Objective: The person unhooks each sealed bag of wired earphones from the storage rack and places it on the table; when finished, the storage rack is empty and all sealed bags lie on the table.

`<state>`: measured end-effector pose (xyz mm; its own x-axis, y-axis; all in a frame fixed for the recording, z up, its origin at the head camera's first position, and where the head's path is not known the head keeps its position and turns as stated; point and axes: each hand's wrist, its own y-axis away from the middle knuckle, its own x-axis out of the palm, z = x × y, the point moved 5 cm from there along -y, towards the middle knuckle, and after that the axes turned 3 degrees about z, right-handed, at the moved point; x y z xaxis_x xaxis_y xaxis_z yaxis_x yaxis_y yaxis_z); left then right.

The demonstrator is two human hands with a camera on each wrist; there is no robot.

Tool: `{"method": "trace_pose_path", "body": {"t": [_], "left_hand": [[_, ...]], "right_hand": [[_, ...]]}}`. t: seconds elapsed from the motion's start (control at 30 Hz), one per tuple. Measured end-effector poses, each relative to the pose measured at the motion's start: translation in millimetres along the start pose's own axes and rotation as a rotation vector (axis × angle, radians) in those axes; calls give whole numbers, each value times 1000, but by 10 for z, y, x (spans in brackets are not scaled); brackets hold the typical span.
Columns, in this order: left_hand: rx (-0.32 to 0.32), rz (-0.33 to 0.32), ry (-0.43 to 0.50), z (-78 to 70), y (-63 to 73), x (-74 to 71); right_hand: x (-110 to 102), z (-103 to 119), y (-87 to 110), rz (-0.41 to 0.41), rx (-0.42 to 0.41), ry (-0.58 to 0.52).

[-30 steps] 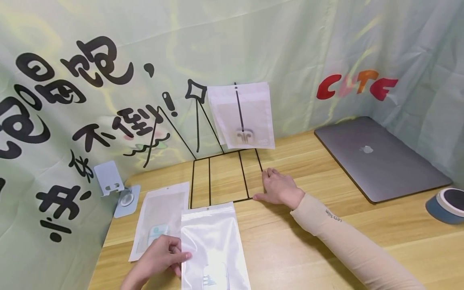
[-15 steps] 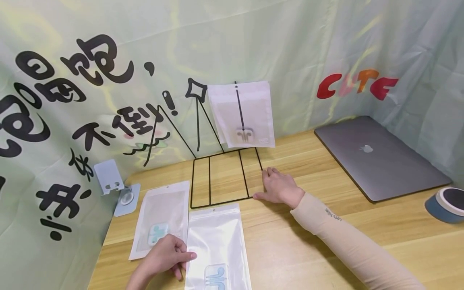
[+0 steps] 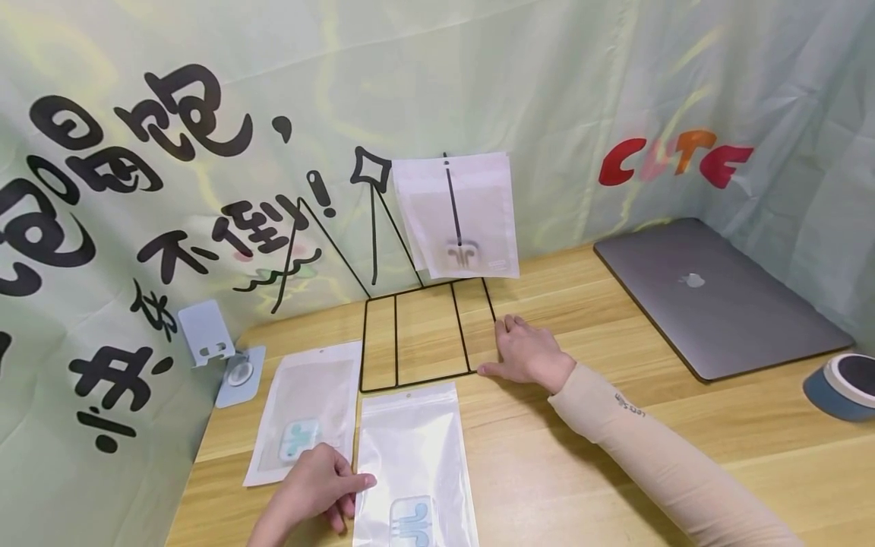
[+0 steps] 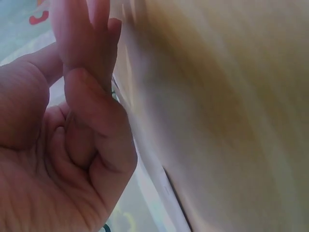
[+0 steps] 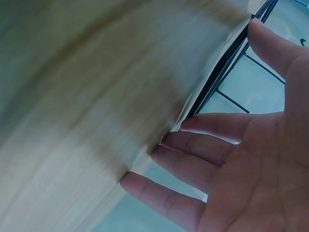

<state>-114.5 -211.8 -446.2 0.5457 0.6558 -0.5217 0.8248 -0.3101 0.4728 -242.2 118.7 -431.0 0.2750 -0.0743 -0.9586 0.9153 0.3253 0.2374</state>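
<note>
A white glossy zip bag [image 3: 415, 448] with an earphone case printed on it lies on the table in the head view. My left hand [image 3: 311, 486] pinches its left edge, thumb on top; the fingertips beneath are partly hidden. Left of it lies a second zip bag [image 3: 311, 395] with a mint-coloured earphone picture. My right hand [image 3: 526, 351] rests at the right side of a black wire display rack [image 3: 432, 377]. In the right wrist view its fingers [image 5: 207, 166] are extended against the table, the thumb touching the rack. Zip bags [image 3: 465, 205] hang from one rack hook.
A closed grey laptop [image 3: 711, 304] lies at the right, with a round blue-and-white object [image 3: 844, 387] near its front corner. A light-blue folding stand [image 3: 239, 380] is at the left. A printed curtain [image 3: 547, 91] hangs behind the wooden table [image 3: 547, 463].
The left hand and its zip bag have moved slightly right and down, and the bag now lies flatter with its print showing. The right hand and rack have stayed put.
</note>
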Motion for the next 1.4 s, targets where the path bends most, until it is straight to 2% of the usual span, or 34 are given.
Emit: {"method": "trace_pose_path", "body": {"t": [0.2,0.3,0.37,0.47,0.53,0.6,0.67,0.8,1.0,1.2,1.4], "left_hand": [[-13,-26,-32,-42,29,-31],[35,-68,-94,-156,34,-104],[86,-123,-140,-275,11,-174],[166,-250,-218,-472,-79,-308],[196,-326,-274,-579,-166,-391],[213,-374,-339,-653,-265,-460],[217,-376,-394,-687,-370,-503],[211,-338,-490,-694,-567,-553],[146,-304,-590,-645,-782,-603],[101,-293,-598,-567,-891,-627],[72,-288,-610,-500,-936,-644]], "right_hand": [[-6,-3,6,1,3,-2],[-15,-4,8,-2,4,-5],[-20,-7,10,-4,5,-6],[-23,-13,12,-4,8,-5],[-21,-15,12,-3,9,-2],[-18,-14,13,1,10,0],[-14,-9,11,5,7,3],[-12,1,16,15,7,3],[-21,16,20,15,4,0],[-17,12,11,7,3,1],[-10,7,21,3,9,-4]]}}
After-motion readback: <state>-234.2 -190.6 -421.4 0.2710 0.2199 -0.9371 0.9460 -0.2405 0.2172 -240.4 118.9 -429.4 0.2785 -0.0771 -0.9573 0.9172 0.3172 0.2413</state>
